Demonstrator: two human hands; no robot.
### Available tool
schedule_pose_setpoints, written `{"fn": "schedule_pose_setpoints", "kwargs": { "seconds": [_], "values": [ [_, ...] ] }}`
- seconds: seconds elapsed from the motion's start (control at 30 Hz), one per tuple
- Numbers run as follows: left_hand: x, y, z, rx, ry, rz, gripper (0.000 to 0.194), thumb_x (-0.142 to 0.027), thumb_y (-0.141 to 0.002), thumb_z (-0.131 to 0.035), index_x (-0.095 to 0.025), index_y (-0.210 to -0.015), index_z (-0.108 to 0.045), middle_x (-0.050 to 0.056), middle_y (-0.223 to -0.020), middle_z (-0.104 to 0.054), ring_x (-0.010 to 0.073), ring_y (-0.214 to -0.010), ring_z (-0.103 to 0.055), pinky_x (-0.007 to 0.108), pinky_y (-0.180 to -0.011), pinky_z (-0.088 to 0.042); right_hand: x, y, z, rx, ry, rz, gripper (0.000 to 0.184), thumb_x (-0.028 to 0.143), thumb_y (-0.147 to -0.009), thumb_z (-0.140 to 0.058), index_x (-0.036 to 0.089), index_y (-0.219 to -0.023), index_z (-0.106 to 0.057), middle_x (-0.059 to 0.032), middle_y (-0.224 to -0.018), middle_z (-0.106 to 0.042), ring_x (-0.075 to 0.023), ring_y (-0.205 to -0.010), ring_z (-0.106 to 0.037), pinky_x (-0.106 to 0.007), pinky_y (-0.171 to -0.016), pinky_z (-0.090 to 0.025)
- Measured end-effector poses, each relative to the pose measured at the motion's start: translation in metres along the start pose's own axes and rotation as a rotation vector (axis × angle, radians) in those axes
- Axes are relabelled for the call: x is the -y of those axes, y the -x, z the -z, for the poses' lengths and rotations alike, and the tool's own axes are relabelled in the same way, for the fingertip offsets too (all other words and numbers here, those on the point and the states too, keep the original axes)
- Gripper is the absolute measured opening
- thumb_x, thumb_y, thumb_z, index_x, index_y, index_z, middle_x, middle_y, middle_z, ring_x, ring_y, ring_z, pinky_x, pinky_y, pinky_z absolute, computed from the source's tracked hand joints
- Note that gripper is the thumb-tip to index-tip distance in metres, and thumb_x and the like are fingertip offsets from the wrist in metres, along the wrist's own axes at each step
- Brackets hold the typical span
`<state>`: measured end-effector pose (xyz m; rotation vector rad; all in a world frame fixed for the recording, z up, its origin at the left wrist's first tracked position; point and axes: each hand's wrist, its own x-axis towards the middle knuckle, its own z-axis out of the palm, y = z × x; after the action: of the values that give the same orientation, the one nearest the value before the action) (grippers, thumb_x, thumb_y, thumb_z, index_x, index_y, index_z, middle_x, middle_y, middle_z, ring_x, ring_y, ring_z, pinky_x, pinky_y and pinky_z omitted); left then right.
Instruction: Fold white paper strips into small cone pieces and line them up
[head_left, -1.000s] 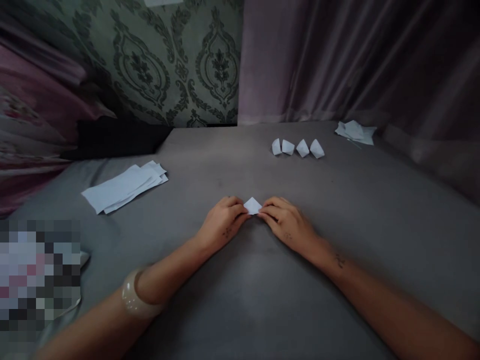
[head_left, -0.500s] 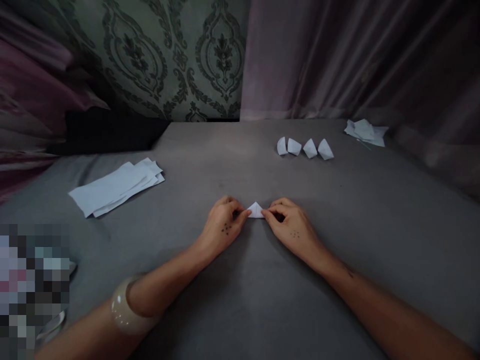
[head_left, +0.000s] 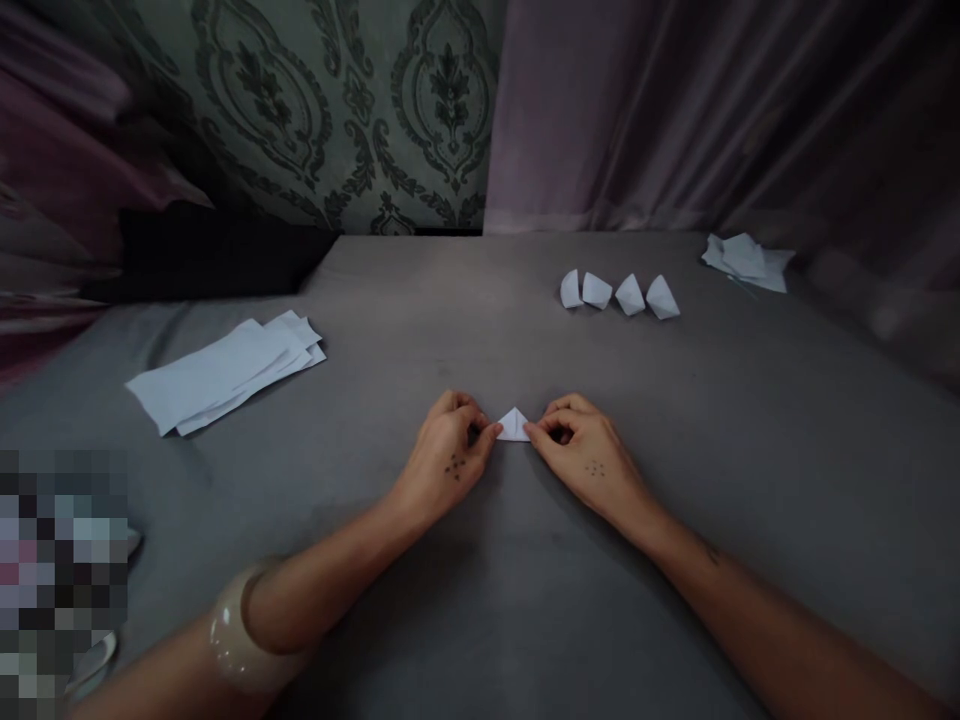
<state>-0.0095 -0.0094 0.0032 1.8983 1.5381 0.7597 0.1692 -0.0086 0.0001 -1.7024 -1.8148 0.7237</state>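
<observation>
Between my hands is a small white folded paper triangle (head_left: 514,426), its point facing away from me. My left hand (head_left: 454,440) pinches its left corner between thumb and fingers. At the opposite corner, my right hand (head_left: 585,440) grips the paper in the same kind of pinch. The fingertips behind the paper are partly hidden. Beyond my right hand, several folded white paper pieces (head_left: 630,295) stand in a row on the grey cloth surface (head_left: 420,330).
Several white paper strips (head_left: 225,375) lie overlapped on the left. Other paper scraps (head_left: 742,258) rest at the far right. A black cloth (head_left: 210,255) lies at the back left, and a blurred-out patch (head_left: 60,570) covers the lower left. Curtains and a patterned wall border the far edge.
The view has shifted slightly. Both hands keep their pinch on the folded paper, which shows a somewhat clearer centre crease.
</observation>
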Motion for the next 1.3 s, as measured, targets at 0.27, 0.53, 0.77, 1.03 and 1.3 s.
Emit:
{"fn": "schedule_pose_setpoints", "kwargs": {
  "seconds": [0.27,0.53,0.77,1.03,1.3],
  "values": [
    [0.006,-0.001,-0.003,-0.009,-0.034,-0.022,0.017,-0.027,-0.086,-0.057,-0.016,-0.074,-0.061,0.006,-0.092,-0.054,0.0174,-0.085,-0.054,0.033,-0.078,-0.046,0.001,-0.001,0.000,0.003,0.001,-0.020,0.022,0.032,-0.080,-0.061,0.020,-0.062,-0.065,-0.0024,-0.088,-0.062,-0.0126,-0.066,-0.056,-0.029,-0.062,-0.041],
    [0.008,-0.001,-0.003,-0.003,-0.068,-0.031,0.018,-0.029,-0.086,-0.056,-0.016,-0.074,-0.061,0.006,-0.092,-0.054,0.0189,-0.087,-0.053,0.035,-0.079,-0.046,0.000,-0.001,0.000,0.015,0.028,-0.015,0.022,0.032,-0.081,-0.060,0.020,-0.063,-0.064,-0.0024,-0.087,-0.062,-0.0121,-0.065,-0.056,-0.028,-0.062,-0.042],
    [0.008,-0.003,0.000,0.028,-0.106,-0.002,0.020,-0.032,-0.086,-0.057,-0.016,-0.074,-0.060,0.006,-0.090,-0.055,0.0196,-0.086,-0.053,0.035,-0.077,-0.045,-0.005,-0.002,-0.001,0.019,0.026,0.023,0.022,0.032,-0.081,-0.060,0.020,-0.063,-0.063,-0.0027,-0.088,-0.062,-0.0126,-0.065,-0.056,-0.028,-0.060,-0.042],
    [0.015,-0.003,-0.003,-0.013,-0.183,-0.095,0.021,-0.034,-0.087,-0.056,-0.016,-0.076,-0.057,0.006,-0.091,-0.054,0.0199,-0.086,-0.050,0.035,-0.077,-0.043,-0.005,-0.001,0.000,0.031,0.063,0.049,0.021,0.032,-0.083,-0.058,0.019,-0.067,-0.060,-0.0035,-0.091,-0.058,-0.0128,-0.067,-0.055,-0.029,-0.062,-0.043],
    [0.007,-0.007,0.001,0.140,-0.307,-0.289,0.019,-0.024,-0.095,-0.041,-0.021,-0.100,-0.058,0.004,-0.096,-0.060,0.0192,-0.086,-0.048,0.033,-0.074,-0.033,-0.016,-0.001,0.005,0.045,0.086,0.176,0.013,0.029,-0.085,-0.058,0.020,-0.077,-0.054,-0.0033,-0.089,-0.051,-0.0137,-0.072,-0.052,-0.028,-0.065,-0.043]
  ]
}}
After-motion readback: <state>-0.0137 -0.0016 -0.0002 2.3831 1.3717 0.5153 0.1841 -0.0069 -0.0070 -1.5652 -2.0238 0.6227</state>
